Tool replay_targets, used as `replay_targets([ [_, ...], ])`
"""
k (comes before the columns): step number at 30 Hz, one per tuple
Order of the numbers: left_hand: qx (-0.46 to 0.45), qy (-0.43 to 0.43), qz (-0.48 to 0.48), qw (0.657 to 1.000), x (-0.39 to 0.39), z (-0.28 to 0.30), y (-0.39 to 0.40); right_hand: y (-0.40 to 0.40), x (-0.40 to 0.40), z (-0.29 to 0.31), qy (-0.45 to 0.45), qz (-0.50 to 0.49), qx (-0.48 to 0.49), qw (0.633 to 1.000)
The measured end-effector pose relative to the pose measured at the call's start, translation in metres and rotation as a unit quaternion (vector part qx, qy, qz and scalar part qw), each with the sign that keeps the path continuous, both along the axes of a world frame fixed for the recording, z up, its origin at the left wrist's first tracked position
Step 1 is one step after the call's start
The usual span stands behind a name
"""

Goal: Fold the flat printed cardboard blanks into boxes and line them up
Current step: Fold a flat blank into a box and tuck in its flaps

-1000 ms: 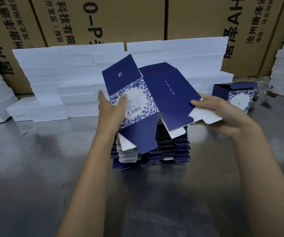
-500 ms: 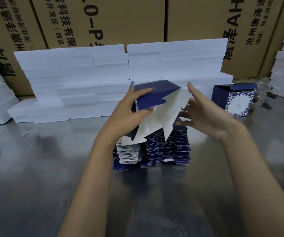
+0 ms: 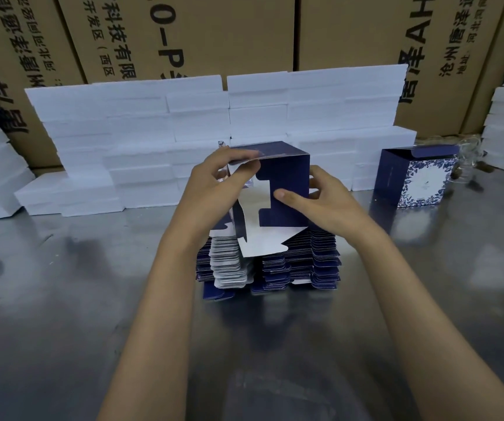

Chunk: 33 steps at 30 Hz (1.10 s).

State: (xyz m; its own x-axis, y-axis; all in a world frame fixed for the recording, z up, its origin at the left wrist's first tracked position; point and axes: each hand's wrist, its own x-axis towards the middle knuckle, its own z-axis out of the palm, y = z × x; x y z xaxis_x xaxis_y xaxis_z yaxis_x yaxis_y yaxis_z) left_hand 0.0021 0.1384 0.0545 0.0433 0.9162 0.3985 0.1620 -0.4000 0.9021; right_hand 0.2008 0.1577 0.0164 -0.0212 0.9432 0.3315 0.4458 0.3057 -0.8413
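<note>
We hold the half-formed navy box upright, its unfolded flaps hanging toward us. Our left hand pinches its top edge. Our right hand clasps its side, thumb pressing the front panel.

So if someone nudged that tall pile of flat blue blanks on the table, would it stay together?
Probably not. The stack of blanks is loose thin card with ragged, uneven edges, so layers would likely slide apart. The shiny metal table looks slick, so the whole pile might also skid.

Both bare forearms reach forward side by side, the left hand curling its fingers in a pinch, the right hand laying its thumb flat, fingers tucked behind.
</note>
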Motion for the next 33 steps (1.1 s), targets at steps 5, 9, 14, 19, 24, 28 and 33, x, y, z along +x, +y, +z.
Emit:
replay_targets([
  [5,0.044,-0.030,0.045,0.998,0.002,-0.003,0.003,-0.003,0.019,0.012,-0.156,0.000,-0.049,0.987],
  [9,0.064,-0.029,0.046,0.996,0.002,-0.004,0.005,-0.005,0.026,0.011,-0.250,-0.001,-0.074,0.965],
  [14,0.073,-0.009,0.040,0.996,0.004,-0.010,0.007,-0.001,0.022,0.002,-0.280,0.007,-0.060,0.958],
  [19,0.074,-0.013,0.052,0.996,0.005,-0.011,0.010,0.002,0.022,0.000,-0.271,-0.004,-0.037,0.962],
  [24,0.081,-0.021,0.054,0.995,0.002,-0.010,0.010,0.000,0.025,0.008,-0.235,-0.012,-0.004,0.972],
  [28,0.080,-0.011,0.048,0.996,0.004,-0.013,0.011,-0.002,0.024,0.007,-0.220,-0.004,0.006,0.975],
  [33,0.084,-0.013,0.053,0.995,0.002,-0.012,0.012,-0.006,0.023,0.012,-0.215,-0.020,0.016,0.976],
])
